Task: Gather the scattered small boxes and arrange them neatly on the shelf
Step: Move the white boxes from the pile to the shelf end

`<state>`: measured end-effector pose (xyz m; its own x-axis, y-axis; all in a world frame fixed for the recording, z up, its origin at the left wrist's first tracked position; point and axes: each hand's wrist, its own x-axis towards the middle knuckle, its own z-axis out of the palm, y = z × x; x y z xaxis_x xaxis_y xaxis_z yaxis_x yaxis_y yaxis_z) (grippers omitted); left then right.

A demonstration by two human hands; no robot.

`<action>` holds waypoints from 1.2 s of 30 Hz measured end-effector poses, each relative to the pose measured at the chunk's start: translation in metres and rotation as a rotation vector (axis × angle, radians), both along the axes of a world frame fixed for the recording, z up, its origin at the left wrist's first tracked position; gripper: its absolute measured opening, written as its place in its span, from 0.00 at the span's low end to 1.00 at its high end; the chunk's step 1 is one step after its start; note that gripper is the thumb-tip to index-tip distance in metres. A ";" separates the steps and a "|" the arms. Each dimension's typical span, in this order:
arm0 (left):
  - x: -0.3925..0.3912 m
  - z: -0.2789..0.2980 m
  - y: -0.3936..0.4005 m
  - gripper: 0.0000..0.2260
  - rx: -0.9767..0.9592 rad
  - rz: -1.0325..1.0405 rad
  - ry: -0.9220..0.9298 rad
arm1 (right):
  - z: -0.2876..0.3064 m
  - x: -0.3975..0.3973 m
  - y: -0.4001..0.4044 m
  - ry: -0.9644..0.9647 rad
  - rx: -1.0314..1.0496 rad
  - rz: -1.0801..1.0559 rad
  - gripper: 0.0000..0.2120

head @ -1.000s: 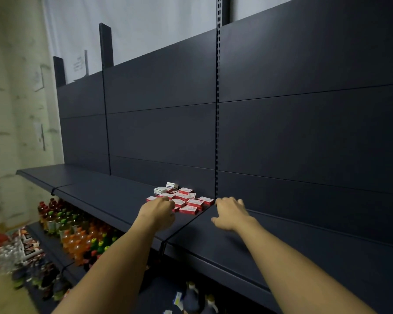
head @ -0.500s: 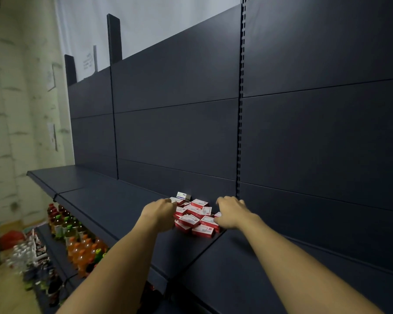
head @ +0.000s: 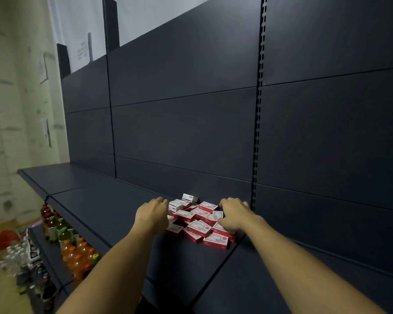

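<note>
2 cupped, empty hands, left hand (head: 153, 215) and right hand (head: 233, 215), flanking jumbled boxes (head: 199, 226) on dark shelf (head: 114, 205); bottles (head: 77, 252) below.

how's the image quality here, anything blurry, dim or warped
Head view: dim overall, so the dark blue-grey metal shelf shows little detail; the small red-and-white cardboard boxes between the left hand and right hand are sharp enough to see but their print is unreadable; the orange and green drink bottles at lower left are smeared; wide-angle lens bends the slotted upright.
</note>
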<state>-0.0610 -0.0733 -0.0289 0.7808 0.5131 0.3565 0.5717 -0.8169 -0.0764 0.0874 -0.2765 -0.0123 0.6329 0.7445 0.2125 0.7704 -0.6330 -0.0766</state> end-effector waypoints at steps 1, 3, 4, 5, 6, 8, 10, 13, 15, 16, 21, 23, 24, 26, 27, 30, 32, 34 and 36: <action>0.004 0.000 0.005 0.15 0.004 -0.009 0.004 | -0.001 0.002 0.004 0.001 -0.001 -0.014 0.24; 0.013 -0.002 0.016 0.16 0.009 -0.035 0.014 | -0.003 0.007 0.015 0.007 0.008 -0.045 0.24; 0.017 -0.003 0.023 0.17 0.015 -0.052 0.014 | -0.004 0.009 0.020 0.012 0.019 -0.061 0.24; 0.023 -0.005 0.031 0.17 0.024 -0.073 0.016 | -0.005 0.010 0.025 0.015 0.031 -0.076 0.24; 0.029 -0.007 0.039 0.18 0.032 -0.099 0.020 | -0.005 0.011 0.030 0.018 0.041 -0.089 0.23; 0.041 -0.008 0.055 0.20 0.040 -0.156 0.028 | -0.006 0.012 0.040 0.012 0.056 -0.106 0.22; 0.053 -0.007 0.069 0.23 0.035 -0.219 0.044 | -0.008 0.012 0.049 -0.001 0.064 -0.122 0.22; 0.066 -0.006 0.084 0.28 0.044 -0.334 0.129 | -0.010 0.013 0.063 -0.031 0.047 -0.148 0.21; 0.071 -0.007 0.093 0.32 0.031 -0.397 0.195 | -0.013 0.016 0.075 -0.061 0.026 -0.164 0.21; 0.073 -0.009 0.098 0.34 0.014 -0.418 0.218 | -0.015 0.016 0.081 -0.071 0.020 -0.172 0.20; 0.080 -0.016 0.120 0.28 0.017 -0.515 0.190 | -0.018 0.013 0.117 -0.114 0.003 -0.194 0.18; 0.081 -0.014 0.125 0.22 0.009 -0.546 0.151 | -0.018 0.014 0.131 -0.119 0.013 -0.196 0.18; 0.080 -0.013 0.129 0.20 0.000 -0.556 0.131 | -0.019 0.015 0.139 -0.121 0.018 -0.196 0.18; 0.078 -0.009 0.139 0.19 -0.011 -0.566 0.101 | -0.019 0.017 0.154 -0.129 0.033 -0.197 0.19; 0.076 -0.007 0.145 0.19 -0.015 -0.567 0.093 | -0.019 0.018 0.161 -0.133 0.041 -0.198 0.21; 0.070 -0.002 0.164 0.20 -0.015 -0.552 0.095 | -0.020 0.021 0.179 -0.145 0.044 -0.201 0.23; 0.066 -0.002 0.177 0.21 -0.010 -0.532 0.109 | -0.021 0.022 0.188 -0.138 0.053 -0.213 0.23; 0.063 -0.002 0.189 0.22 0.001 -0.522 0.122 | -0.022 0.022 0.195 -0.128 0.062 -0.231 0.22; 0.060 -0.003 0.200 0.21 0.009 -0.520 0.131 | -0.023 0.024 0.202 -0.130 0.060 -0.242 0.20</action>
